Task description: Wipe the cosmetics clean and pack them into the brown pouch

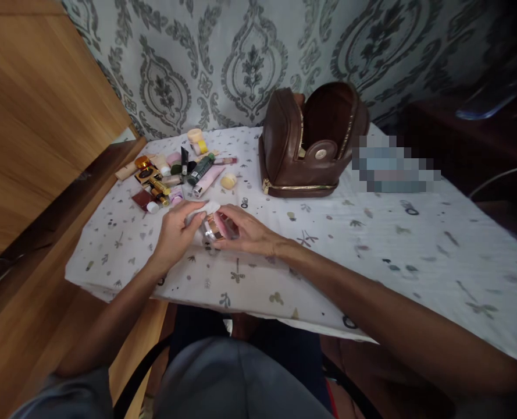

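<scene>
My left hand is closed, its thumb and fingers pinching a soft white wipe. My right hand wraps round a small clear jar with pink and gold parts, tilted on its side. The wipe is against or very close to the jar; exact contact is hidden by my fingers. Just beyond my hands lie a pink tube, a dark green bottle and a round cream-coloured pot. A dark red bottle with a white cap rests left of them.
A brown leather bag stands at the back with its top unzipped. Several more cosmetics, including a yellow-banded jar, are spread at the back left of the patterned white cloth. A blurred-out bluish item lies right of the bag.
</scene>
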Demonstrator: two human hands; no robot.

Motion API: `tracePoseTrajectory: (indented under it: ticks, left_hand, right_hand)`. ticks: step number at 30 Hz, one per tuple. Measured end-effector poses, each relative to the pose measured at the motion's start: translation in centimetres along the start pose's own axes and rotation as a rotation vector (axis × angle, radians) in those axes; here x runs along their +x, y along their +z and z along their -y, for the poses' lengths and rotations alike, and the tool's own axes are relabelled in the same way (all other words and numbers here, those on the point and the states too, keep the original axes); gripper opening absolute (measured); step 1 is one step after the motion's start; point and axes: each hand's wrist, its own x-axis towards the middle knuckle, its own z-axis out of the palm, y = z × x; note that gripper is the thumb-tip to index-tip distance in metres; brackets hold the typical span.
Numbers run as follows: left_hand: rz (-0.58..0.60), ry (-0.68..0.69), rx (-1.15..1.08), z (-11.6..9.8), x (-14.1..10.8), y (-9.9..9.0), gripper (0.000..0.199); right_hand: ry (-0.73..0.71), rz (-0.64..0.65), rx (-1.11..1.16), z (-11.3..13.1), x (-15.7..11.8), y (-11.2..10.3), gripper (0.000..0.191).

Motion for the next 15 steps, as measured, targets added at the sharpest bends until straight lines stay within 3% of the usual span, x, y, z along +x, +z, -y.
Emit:
tracePoseTrajectory:
  ticks: [4, 15]
  left_hand:
    - [0.023, 0.056, 0.053, -0.4, 0.3, 0.0, 0.026]
    - [0.075, 0.17, 0.184, -2.4, -0.4, -0.1, 0.029]
  right_hand:
    - [0.053, -0.02, 0.024, 0.2, 0.0, 0.0, 0.043]
    - [0.099, -0.081, 0.04, -0.2, 0.2, 0.2, 0.049]
